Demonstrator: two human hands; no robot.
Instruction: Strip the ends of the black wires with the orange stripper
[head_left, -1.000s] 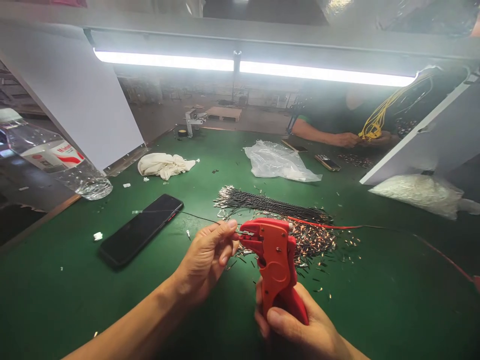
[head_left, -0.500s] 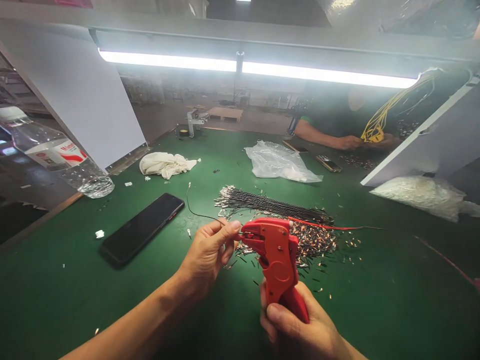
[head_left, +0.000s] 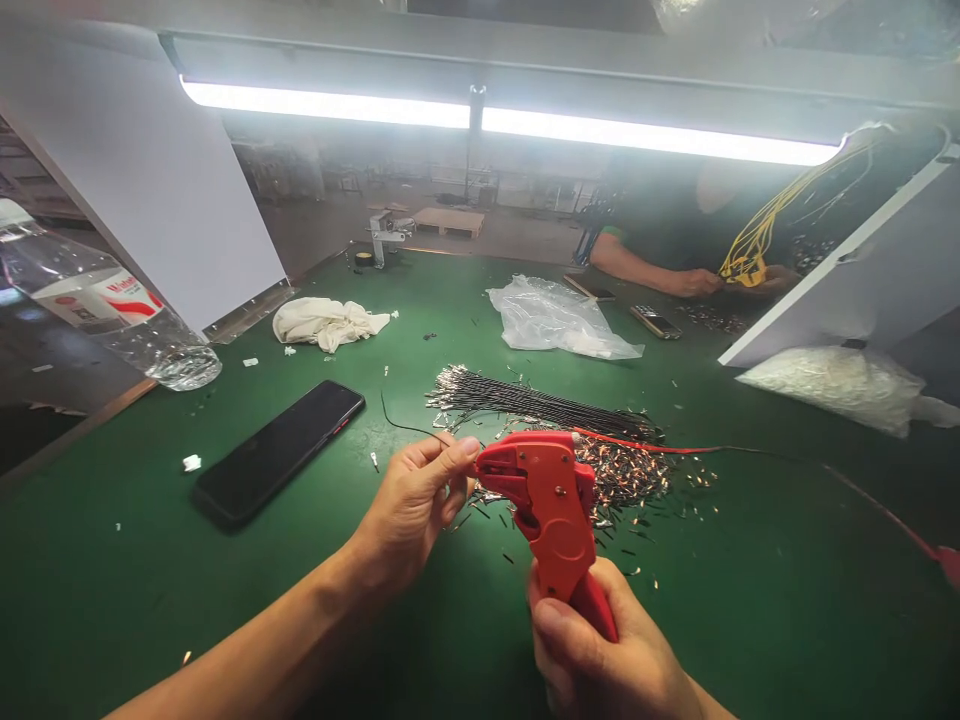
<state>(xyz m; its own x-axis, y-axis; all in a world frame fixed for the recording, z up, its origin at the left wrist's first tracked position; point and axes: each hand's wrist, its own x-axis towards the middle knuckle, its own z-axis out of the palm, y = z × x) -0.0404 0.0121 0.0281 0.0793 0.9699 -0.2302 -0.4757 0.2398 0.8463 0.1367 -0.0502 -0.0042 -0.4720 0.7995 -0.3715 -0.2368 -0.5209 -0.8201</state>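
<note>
My right hand [head_left: 607, 640] is wrapped round the handle of a red wire stripper [head_left: 559, 510], its jaws pointing left. Between thumb and fingers, my left hand [head_left: 420, 500] pinches a thin black wire [head_left: 401, 424] close to the jaws. The wire's free end curves up and left above the table. Whether its other end sits inside the jaws is hidden by my fingertips. Behind the stripper lies a bundle of black wires [head_left: 540, 398] with metal terminals at their left ends. A heap of cut wire scraps with copper bits [head_left: 634, 475] spreads beside and beneath it.
A black phone [head_left: 281, 450] lies left on the green table [head_left: 720, 600]. Farther back are a white cloth [head_left: 330, 322] and a plastic bag [head_left: 559, 318]. A water bottle [head_left: 112, 300] stands at left. Across the table, a co-worker's hand [head_left: 694, 283] is beside yellow wires [head_left: 750, 255].
The handles of the wire stripper look squeezed closer, with my right fingers drawn in. My left hand keeps its pinch near the jaws. The view has shifted slightly.
</note>
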